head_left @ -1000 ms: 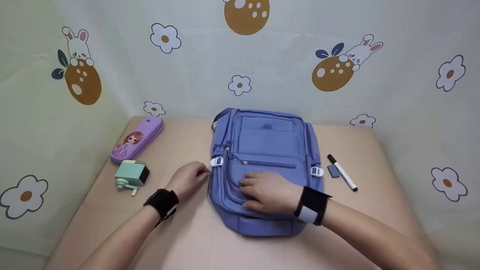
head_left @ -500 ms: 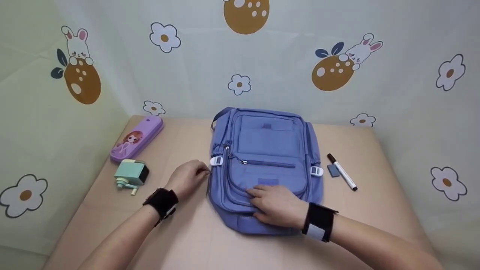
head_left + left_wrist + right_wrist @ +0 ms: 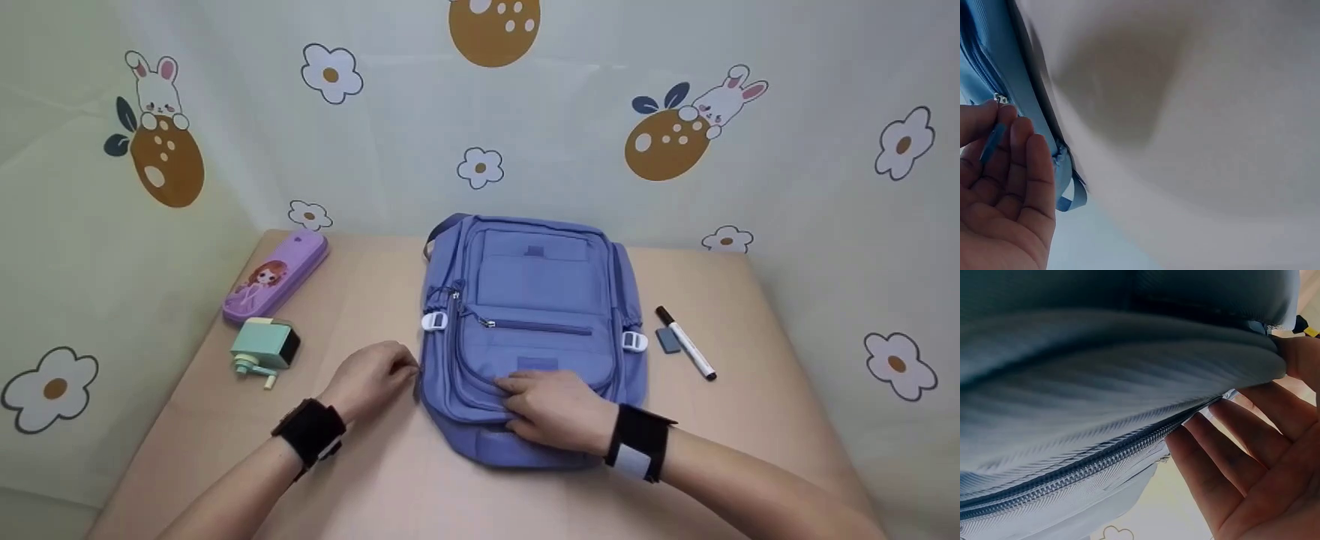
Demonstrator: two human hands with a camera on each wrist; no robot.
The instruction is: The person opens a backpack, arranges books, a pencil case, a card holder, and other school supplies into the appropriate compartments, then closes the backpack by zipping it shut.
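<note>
A blue backpack lies front side up on the table. At its left side my left hand pinches a zipper pull between thumb and fingers. The metal zipper slider shows just beyond the fingertips in the left wrist view. My right hand rests on the lower front of the backpack, its fingers fairly straight against the fabric. In the right wrist view those fingers touch the cloth beside a zipper track, and the thumb lies along a bulging fold.
To the left lie a purple pencil case and a mint-green pencil sharpener with a crank. On the right are a marker and a small blue-grey eraser. A patterned curtain surrounds the table.
My left hand has slid toward me along the backpack's left side. My right hand moved down and slightly right on the front, then stayed there.
</note>
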